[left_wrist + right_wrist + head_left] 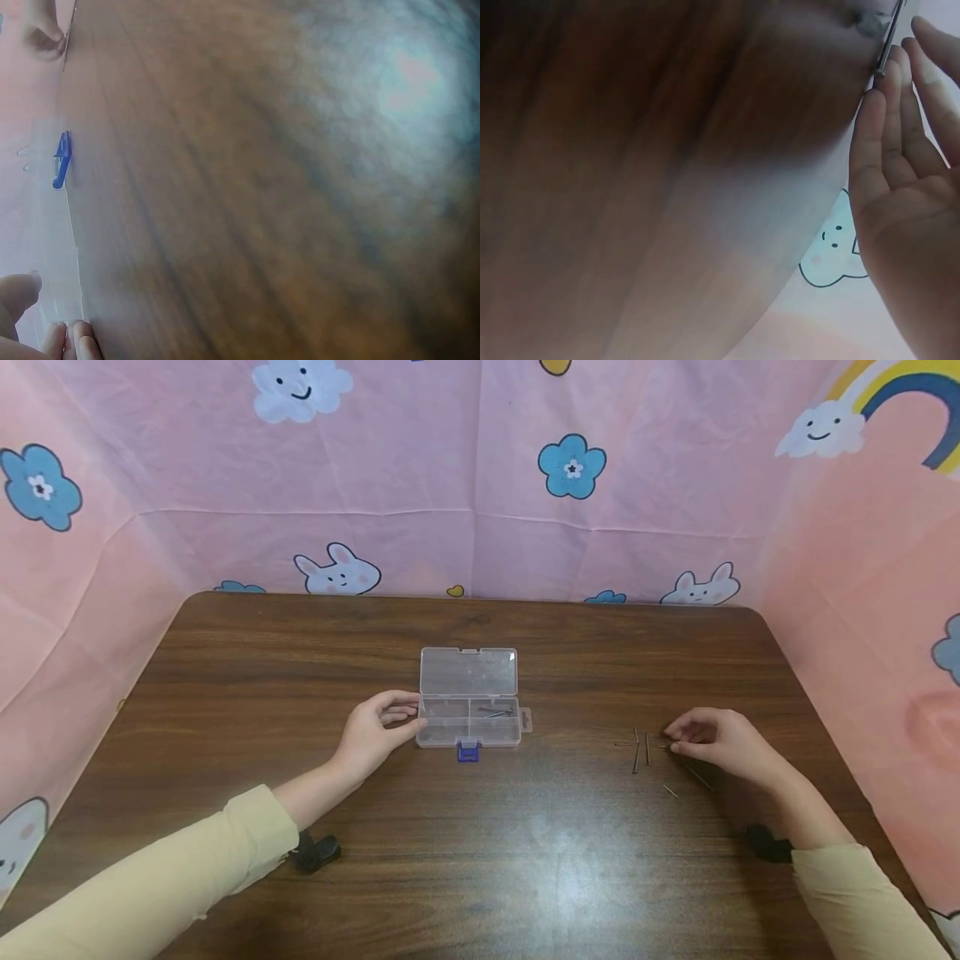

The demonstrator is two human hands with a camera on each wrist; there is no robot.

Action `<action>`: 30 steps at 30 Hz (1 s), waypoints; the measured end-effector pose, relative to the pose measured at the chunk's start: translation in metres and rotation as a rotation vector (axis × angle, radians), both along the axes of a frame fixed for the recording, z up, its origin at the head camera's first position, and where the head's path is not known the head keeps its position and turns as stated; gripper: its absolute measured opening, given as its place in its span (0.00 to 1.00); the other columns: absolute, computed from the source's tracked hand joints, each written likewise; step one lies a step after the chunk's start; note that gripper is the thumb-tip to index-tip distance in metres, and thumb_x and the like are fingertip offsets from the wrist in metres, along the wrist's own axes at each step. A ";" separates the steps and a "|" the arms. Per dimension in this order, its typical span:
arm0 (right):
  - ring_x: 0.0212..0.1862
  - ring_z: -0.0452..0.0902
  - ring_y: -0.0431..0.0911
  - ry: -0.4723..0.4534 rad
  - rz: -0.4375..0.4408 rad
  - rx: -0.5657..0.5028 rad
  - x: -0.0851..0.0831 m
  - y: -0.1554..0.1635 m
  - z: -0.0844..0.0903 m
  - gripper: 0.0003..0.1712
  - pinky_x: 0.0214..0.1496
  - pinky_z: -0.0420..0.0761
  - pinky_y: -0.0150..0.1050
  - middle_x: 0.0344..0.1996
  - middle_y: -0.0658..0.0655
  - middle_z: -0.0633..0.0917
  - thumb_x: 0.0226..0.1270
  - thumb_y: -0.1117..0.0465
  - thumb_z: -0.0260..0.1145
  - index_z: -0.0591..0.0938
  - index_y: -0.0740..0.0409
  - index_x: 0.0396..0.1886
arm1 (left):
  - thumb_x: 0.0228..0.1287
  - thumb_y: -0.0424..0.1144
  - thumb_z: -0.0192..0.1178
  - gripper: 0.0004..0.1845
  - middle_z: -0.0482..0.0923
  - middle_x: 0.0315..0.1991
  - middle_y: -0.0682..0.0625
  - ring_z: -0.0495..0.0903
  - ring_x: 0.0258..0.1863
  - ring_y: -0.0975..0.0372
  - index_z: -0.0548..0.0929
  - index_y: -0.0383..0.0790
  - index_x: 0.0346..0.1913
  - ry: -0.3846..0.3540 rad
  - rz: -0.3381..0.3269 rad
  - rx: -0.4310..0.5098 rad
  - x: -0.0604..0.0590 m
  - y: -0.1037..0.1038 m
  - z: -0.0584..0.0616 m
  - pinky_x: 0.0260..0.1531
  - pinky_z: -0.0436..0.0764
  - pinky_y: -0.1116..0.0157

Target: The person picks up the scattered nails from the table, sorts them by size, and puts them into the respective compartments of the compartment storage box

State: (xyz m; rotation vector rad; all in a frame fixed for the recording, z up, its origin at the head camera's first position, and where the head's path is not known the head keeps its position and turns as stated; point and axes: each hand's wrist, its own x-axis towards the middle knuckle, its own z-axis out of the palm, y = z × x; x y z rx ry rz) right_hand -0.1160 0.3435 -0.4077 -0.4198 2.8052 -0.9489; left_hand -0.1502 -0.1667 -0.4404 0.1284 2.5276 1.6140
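Note:
A clear plastic compartment box [444,735] with a blue latch [468,752] stands on the table, its lid [468,672] raised at the back. Several nails [497,712] lie in its back right compartment. My left hand [372,727] holds the box's left end, thumb over the rim and fingers along the outside. Over to the right, my right hand [716,742] is low above the table, thumb and fingers apart around a small nail [663,746]. In the right wrist view, a nail [888,45] shows beside the fingertips; contact is hard to tell.
Left of my right hand lie several loose nails, including a long nail [647,749]. A short nail [670,792] lies nearer the front, and another long nail [699,777] is below the hand. A patterned pink cloth [420,460] borders the brown table [337,635].

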 end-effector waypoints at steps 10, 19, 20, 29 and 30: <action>0.38 0.80 0.29 -0.055 0.020 -0.003 0.003 0.004 0.000 0.09 0.39 0.83 0.28 0.36 0.52 0.89 0.64 0.69 0.78 0.89 0.59 0.43 | 0.69 0.31 0.70 0.22 0.85 0.61 0.34 0.85 0.61 0.44 0.82 0.30 0.64 -0.009 0.004 0.006 0.001 0.001 0.001 0.68 0.83 0.52; 0.36 0.78 0.29 -0.010 0.063 -0.003 0.000 0.005 -0.002 0.09 0.36 0.81 0.28 0.33 0.49 0.88 0.63 0.72 0.77 0.89 0.55 0.39 | 0.69 0.31 0.71 0.22 0.85 0.61 0.34 0.85 0.61 0.44 0.82 0.30 0.64 -0.017 0.006 0.000 0.001 0.000 0.000 0.69 0.83 0.51; 0.36 0.78 0.29 -0.009 0.064 0.001 0.000 0.005 -0.002 0.09 0.36 0.81 0.28 0.33 0.49 0.88 0.63 0.72 0.77 0.89 0.55 0.39 | 0.69 0.31 0.71 0.23 0.85 0.61 0.34 0.85 0.61 0.44 0.82 0.30 0.64 -0.015 0.006 -0.001 0.001 0.000 0.000 0.68 0.83 0.51; 0.37 0.79 0.28 -0.013 0.061 0.019 -0.001 0.006 -0.001 0.08 0.37 0.83 0.28 0.34 0.48 0.89 0.67 0.71 0.74 0.90 0.54 0.39 | 0.70 0.32 0.70 0.22 0.85 0.61 0.34 0.85 0.61 0.44 0.81 0.30 0.64 -0.017 0.002 -0.006 0.001 0.000 0.000 0.69 0.83 0.51; 0.36 0.79 0.28 -0.015 0.062 0.021 -0.001 0.006 -0.001 0.08 0.37 0.83 0.28 0.34 0.47 0.89 0.67 0.71 0.74 0.90 0.54 0.39 | 0.70 0.32 0.70 0.22 0.84 0.61 0.34 0.85 0.62 0.44 0.81 0.30 0.65 -0.019 0.002 -0.008 0.001 0.000 0.000 0.69 0.83 0.51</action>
